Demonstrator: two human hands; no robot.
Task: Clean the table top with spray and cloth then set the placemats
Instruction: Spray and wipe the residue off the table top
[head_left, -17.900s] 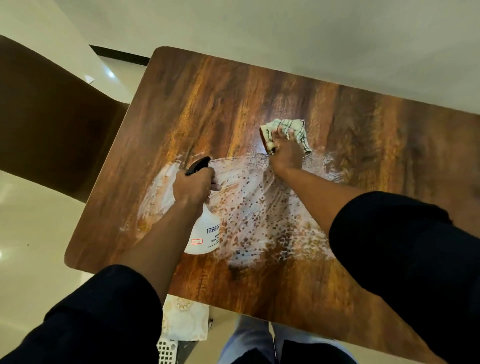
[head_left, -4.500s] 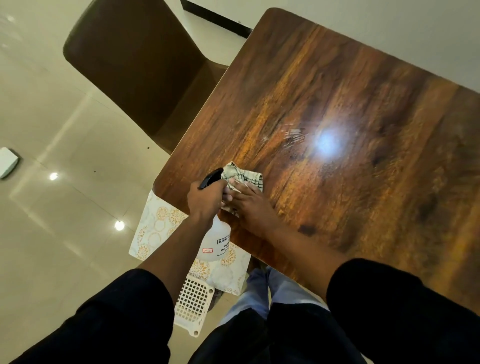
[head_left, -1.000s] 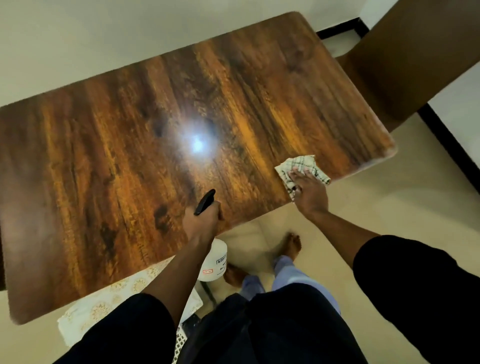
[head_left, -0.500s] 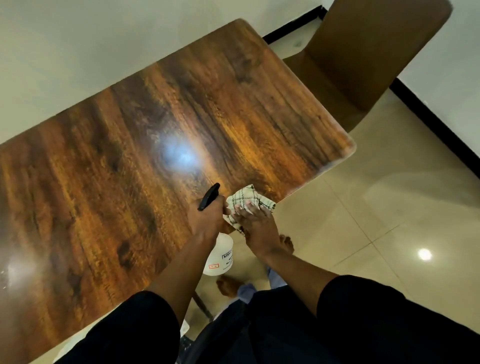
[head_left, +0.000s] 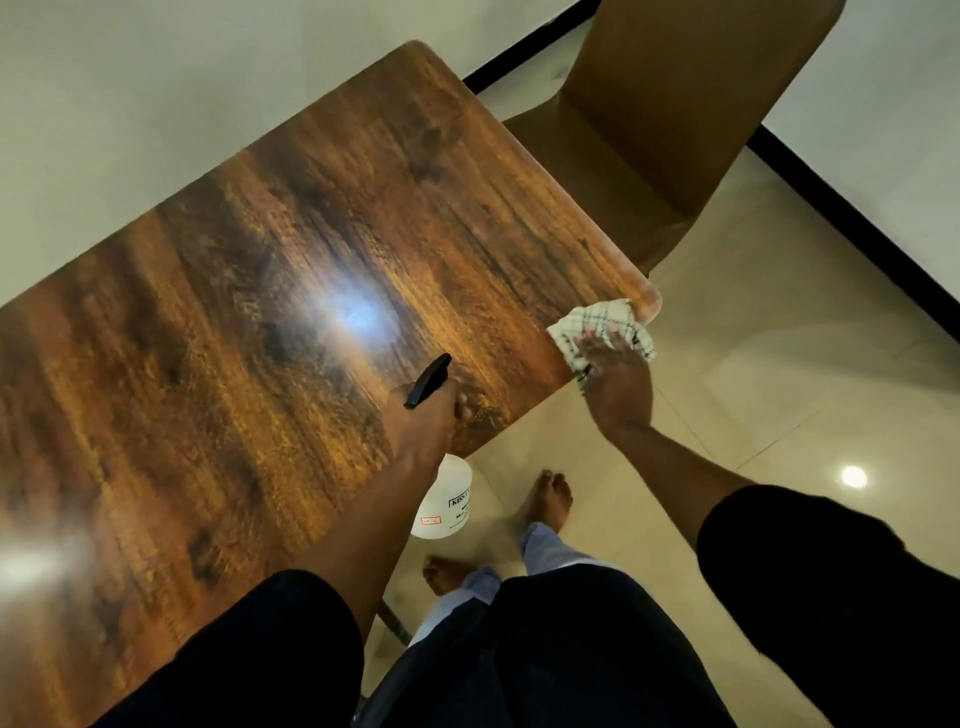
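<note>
Cloth (head_left: 597, 327) lies under flat right fingers (head_left: 605, 345); left fingers (head_left: 460, 402) grip spray bottle (head_left: 444, 504).

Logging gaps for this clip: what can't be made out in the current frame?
- Spray bottle label: too small and blurred; left hand covers its neck.
- Cloth: right hand covers part of it.
- Table: left end cut off by the frame.
- Placemats: none in view.

Wooden table top (head_left: 291, 291) ran diagonally from 8 to 1 o'clock, glossy w/ two light glares. Checked cloth (head_left: 597, 327) lay on its corner at approx. 3 o'clock — partly overhanging the edge, pressed flat under the right hand (head_left: 618, 384).
</note>
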